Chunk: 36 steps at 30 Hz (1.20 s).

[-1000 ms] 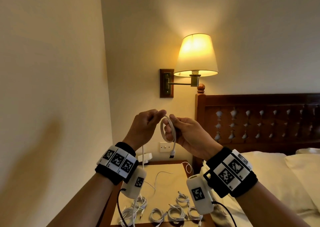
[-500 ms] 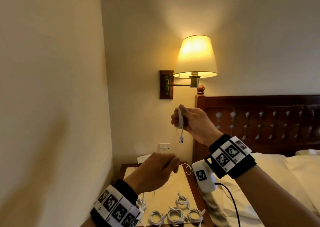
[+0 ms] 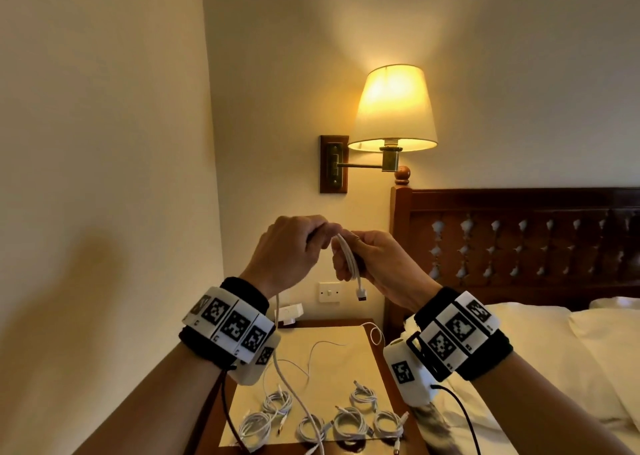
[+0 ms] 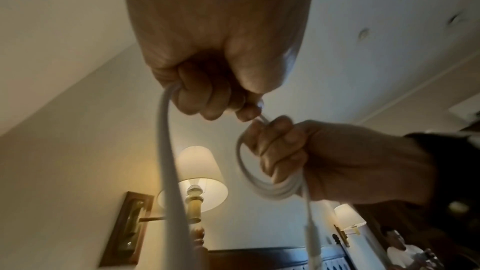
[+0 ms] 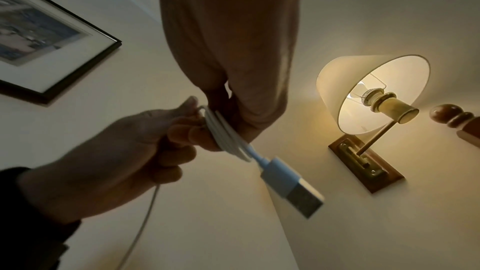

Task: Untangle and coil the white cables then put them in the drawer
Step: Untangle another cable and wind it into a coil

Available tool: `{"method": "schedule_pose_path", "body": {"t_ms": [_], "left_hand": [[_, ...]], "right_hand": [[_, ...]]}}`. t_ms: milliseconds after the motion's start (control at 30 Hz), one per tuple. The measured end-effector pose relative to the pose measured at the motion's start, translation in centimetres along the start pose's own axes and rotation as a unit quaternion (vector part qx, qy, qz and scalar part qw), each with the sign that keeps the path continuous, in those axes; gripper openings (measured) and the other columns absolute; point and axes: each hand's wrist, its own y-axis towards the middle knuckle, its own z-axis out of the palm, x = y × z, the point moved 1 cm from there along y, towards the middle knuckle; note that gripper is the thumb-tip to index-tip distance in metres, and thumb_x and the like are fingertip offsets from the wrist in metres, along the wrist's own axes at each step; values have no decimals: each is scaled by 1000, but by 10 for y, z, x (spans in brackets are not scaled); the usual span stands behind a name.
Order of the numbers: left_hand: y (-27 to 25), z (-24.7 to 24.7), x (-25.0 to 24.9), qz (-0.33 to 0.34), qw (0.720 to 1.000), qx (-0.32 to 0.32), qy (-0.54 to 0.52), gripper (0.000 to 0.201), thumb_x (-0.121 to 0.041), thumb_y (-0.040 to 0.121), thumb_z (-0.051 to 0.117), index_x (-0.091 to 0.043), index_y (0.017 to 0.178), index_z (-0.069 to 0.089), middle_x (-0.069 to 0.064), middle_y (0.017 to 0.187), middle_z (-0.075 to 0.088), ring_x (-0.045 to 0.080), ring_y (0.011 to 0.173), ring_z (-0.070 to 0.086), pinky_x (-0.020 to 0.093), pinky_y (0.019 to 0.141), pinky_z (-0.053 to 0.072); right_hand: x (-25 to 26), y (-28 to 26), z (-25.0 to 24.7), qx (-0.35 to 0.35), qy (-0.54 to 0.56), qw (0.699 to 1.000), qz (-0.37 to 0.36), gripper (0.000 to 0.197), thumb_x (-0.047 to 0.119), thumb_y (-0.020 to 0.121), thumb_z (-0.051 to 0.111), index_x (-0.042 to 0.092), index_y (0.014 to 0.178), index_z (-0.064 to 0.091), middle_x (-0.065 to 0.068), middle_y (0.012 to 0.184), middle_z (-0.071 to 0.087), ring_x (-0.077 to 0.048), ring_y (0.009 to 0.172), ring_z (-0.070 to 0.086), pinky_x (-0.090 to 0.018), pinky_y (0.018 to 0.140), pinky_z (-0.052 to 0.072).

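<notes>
Winding this white cable (image 3: 347,258) well seems a matter of keeping each turn the same size as the ones already gathered, feeding the slack with an even, light pull so no twist gets trapped, and leaving a short tail to tuck at the end. Nearest the eye, the right hand (image 3: 377,264) is closed around a small bundle of loops, with the plug (image 5: 293,185) hanging free just below its fingers. The left hand (image 3: 292,252), touching the right at the fingertips, pinches the loose run of the same cable at the top of the bundle; from there the slack drops past the left wrist toward the bedside table (image 3: 341,347) below. So the cable lies between and inside both hands, held up well above the table. Farther down, several coiled cables (image 3: 349,423) lie in a row on the table's near edge, and one loose cable (image 3: 323,347) trails across its top. No drawer is in view. Beyond stand the wall lamp (image 3: 394,115) and headboard (image 3: 519,236).
</notes>
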Motion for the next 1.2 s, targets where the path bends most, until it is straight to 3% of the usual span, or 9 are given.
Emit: {"method": "schedule_pose_path", "body": {"t_ms": [200, 333, 433, 500, 633, 733, 867, 1000, 1200], "left_hand": [[-5, 16, 18, -88, 971, 0, -224, 39, -46, 89, 46, -15, 67, 55, -12, 53, 46, 5, 53, 42, 17, 57, 38], [-17, 28, 28, -135, 941, -6, -309, 41, -37, 93, 44, -3, 70, 51, -7, 51, 37, 6, 45, 33, 16, 47, 32], [-36, 37, 39, -179, 929, -7, -323, 38, -33, 96, 43, -6, 70, 48, -2, 53, 35, 8, 44, 30, 19, 46, 30], [-56, 47, 47, -180, 952, -3, -249, 39, -32, 100, 41, -8, 71, 50, -3, 57, 40, 9, 49, 35, 23, 51, 33], [-94, 62, 27, -159, 974, 120, -111, 31, -24, 103, 36, -27, 76, 50, -7, 67, 49, 4, 60, 46, 19, 60, 38], [-90, 57, -17, -64, 973, 223, 1, 26, -27, 104, 34, -29, 85, 51, -13, 71, 48, 0, 59, 47, 11, 58, 35], [-56, 26, -52, -1, 990, 142, 18, 20, -30, 102, 39, -29, 84, 49, -18, 63, 43, -2, 52, 44, 11, 54, 27], [-30, 5, -39, 10, 998, 47, 40, 21, -34, 101, 42, -26, 86, 55, -17, 67, 52, 0, 56, 53, 12, 57, 42], [-11, -5, -12, 8, 997, -2, 75, 34, -48, 96, 37, -24, 81, 56, -12, 64, 55, 5, 57, 53, 23, 57, 44]], "right_hand": [[1, -4, 6, 23, 140, 989, 36, 36, 27, 104, 38, 3, 97, 63, -5, 69, 59, -12, 59, 55, -21, 59, 50], [2, -4, 3, 66, 310, 944, 86, 35, 26, 104, 36, 3, 94, 60, -3, 64, 55, -10, 54, 52, -21, 53, 50], [6, 0, -5, 55, 403, 910, 79, 34, 26, 105, 34, 6, 93, 59, 1, 61, 56, -7, 52, 53, -20, 51, 49], [9, 5, -15, 27, 430, 900, 64, 33, 26, 104, 34, 7, 92, 58, 2, 62, 56, -7, 52, 53, -20, 51, 49], [15, 14, -34, -60, 359, 931, 37, 26, 25, 102, 40, 8, 95, 59, -2, 69, 59, -8, 59, 55, -21, 55, 52], [7, 16, -27, -57, 215, 975, 28, 29, 26, 103, 40, 5, 97, 60, -4, 73, 61, -13, 65, 58, -23, 62, 54], [-9, 14, -15, -12, 42, 999, -4, 33, 26, 104, 38, 0, 99, 60, -5, 74, 64, -18, 69, 60, -30, 72, 52], [-7, 6, -13, -7, -61, 997, -39, 39, 25, 103, 38, -4, 99, 63, -7, 73, 65, -16, 66, 62, -25, 68, 53], [-4, 2, -13, 36, -33, 999, -11, 39, 25, 104, 36, -6, 103, 59, -9, 73, 60, -16, 62, 58, -25, 65, 50]]}}
